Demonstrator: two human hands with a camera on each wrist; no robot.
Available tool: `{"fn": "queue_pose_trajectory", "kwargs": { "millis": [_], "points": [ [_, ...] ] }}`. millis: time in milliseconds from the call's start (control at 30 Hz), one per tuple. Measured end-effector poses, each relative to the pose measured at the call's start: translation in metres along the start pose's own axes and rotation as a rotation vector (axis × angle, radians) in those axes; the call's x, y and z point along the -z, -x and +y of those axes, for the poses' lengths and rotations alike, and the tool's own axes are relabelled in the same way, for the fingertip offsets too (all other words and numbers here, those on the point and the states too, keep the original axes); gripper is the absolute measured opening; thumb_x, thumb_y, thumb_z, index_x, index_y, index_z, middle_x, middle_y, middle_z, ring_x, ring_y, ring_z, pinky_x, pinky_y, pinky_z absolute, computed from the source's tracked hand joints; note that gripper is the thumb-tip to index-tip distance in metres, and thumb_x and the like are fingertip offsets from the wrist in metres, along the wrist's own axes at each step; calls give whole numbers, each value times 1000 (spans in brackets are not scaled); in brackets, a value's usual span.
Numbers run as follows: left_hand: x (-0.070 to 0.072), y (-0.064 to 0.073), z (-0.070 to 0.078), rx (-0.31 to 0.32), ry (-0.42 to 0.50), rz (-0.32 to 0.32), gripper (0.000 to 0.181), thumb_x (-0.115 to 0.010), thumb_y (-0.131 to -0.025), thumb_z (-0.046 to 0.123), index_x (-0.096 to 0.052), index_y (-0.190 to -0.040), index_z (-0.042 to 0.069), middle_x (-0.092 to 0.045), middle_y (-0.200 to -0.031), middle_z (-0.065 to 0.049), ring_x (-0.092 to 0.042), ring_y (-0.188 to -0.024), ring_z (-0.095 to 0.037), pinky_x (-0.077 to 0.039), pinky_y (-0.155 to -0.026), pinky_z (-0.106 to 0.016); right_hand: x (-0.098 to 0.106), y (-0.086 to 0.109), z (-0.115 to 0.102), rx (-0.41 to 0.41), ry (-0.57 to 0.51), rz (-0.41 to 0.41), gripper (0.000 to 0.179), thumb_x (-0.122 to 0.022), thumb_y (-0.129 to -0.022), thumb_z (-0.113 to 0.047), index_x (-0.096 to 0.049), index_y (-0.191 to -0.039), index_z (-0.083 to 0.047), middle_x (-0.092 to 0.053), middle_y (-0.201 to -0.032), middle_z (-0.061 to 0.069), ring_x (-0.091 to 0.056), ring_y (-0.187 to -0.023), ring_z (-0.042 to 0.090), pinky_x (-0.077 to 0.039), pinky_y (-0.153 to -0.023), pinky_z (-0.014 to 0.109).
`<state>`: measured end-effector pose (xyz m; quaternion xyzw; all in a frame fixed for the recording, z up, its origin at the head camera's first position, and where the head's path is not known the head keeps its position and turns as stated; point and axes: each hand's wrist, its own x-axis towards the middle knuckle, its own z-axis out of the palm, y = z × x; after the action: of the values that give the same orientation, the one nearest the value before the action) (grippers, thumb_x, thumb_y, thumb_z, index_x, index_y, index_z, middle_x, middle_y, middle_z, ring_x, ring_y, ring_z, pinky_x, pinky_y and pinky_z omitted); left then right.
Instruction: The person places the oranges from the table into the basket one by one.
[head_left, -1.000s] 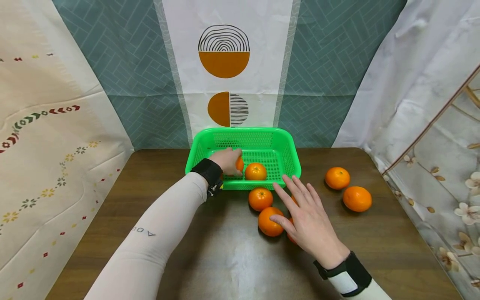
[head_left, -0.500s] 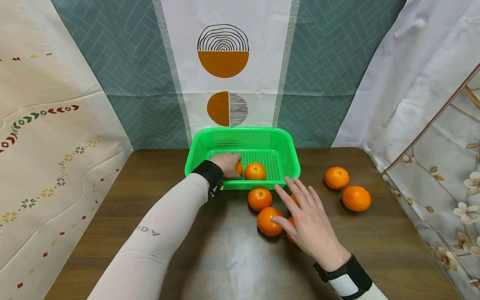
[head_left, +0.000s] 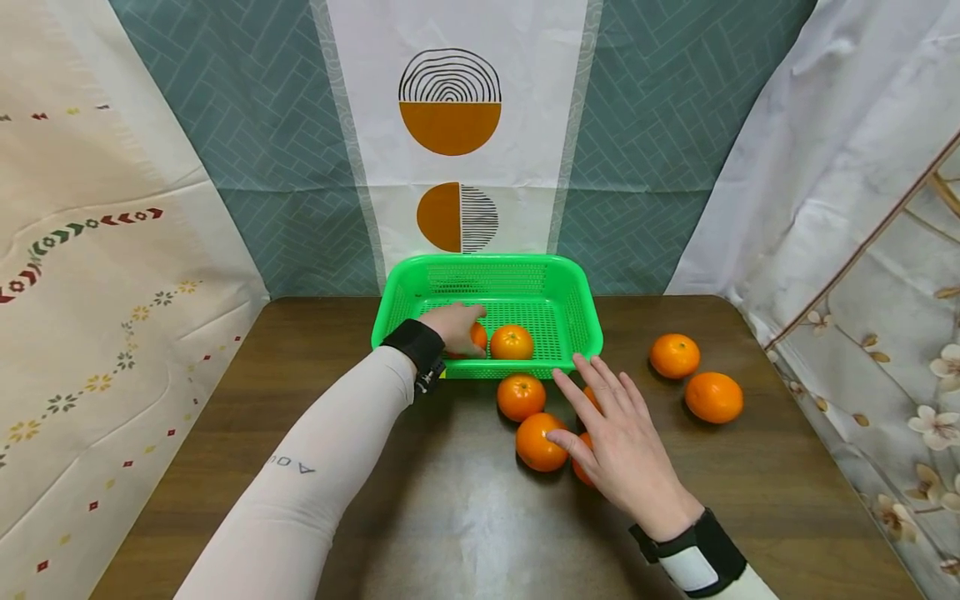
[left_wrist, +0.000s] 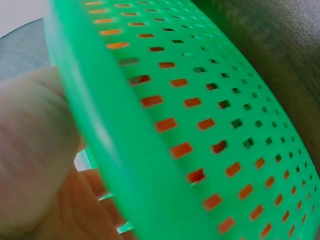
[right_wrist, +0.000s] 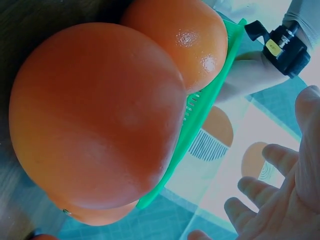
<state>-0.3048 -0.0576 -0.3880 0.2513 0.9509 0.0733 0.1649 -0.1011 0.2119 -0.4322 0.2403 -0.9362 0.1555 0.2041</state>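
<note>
A hanging cloth (head_left: 645, 133) closes off the far side of the brown counter (head_left: 450, 517). The green basket (head_left: 487, 273) sits against that far edge, with its open side upward.

The hands work apart. The left hand (head_left: 453, 327) reaches over the near wall into the basket, thumb and forefinger curved around an orange, the held orange (head_left: 478, 337); the basket wall hides the full grip from the left wrist view. The right hand (head_left: 628, 443) hovers with fingers spread, holding nothing.

Change over the last second: the left hand and its orange sink slightly toward the basket floor, while the right hand barely shifts. Judged by this, the orange is being set down and loading is partly done.

Relative to the hands, a second orange (head_left: 512, 342) lies in the basket just beside the held orange. Four near oranges (head_left: 542, 442) cluster on the counter before the basket, two partly hidden by the right hand. Two outer oranges (head_left: 714, 397) lie farther right.
</note>
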Motion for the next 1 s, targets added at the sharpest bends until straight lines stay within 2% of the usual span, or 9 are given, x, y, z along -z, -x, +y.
{"fn": "queue_pose_trajectory", "kwargs": {
  "millis": [233, 467, 600, 800, 1000],
  "points": [
    [5, 2, 1, -26, -22, 34, 71, -71, -109, 41, -48, -167, 7, -56, -160, -19, -55, -144, -36, -48, -117, -49, 0, -1, -1, -8, 3, -12, 84, -33, -110, -74, -46, -170, -17, -34, -178, 14, -28, -164, 39, -25, -127, 70],
    [4, 4, 1, -10, -32, 48, 68, -61, -113, 48, -47, -168, 9, -55, -162, -18, -52, -148, -36, -45, -121, -49, -2, -2, -3, -10, -2, -14, 86, -32, -109, -76, -48, -169, -16, -34, -177, 15, -29, -164, 40, -26, -126, 71],
    [3, 7, 2, 11, -36, 58, 69, -54, -116, 52, -43, -170, 11, -49, -167, -20, -48, -154, -38, -42, -123, -53, -2, -2, -2, -8, -4, -19, 85, -33, -110, -75, -47, -169, -16, -34, -177, 15, -28, -164, 39, -25, -126, 70],
    [3, 12, 7, 28, -39, 147, 73, -45, -116, 61, -39, -173, 17, -39, -175, -18, -35, -161, -39, -36, -125, -62, -3, -2, -1, -7, 5, -19, 86, -32, -110, -76, -48, -169, -16, -34, -177, 14, -29, -164, 40, -26, -126, 70],
    [3, 19, 14, 17, -83, 242, 74, -42, -115, 64, -38, -174, 21, -34, -177, -16, -29, -164, -40, -32, -126, -66, -4, -3, 0, -8, 4, -27, 86, -32, -110, -76, -47, -169, -16, -34, -178, 14, -29, -164, 40, -24, -127, 69]
  ]
}}
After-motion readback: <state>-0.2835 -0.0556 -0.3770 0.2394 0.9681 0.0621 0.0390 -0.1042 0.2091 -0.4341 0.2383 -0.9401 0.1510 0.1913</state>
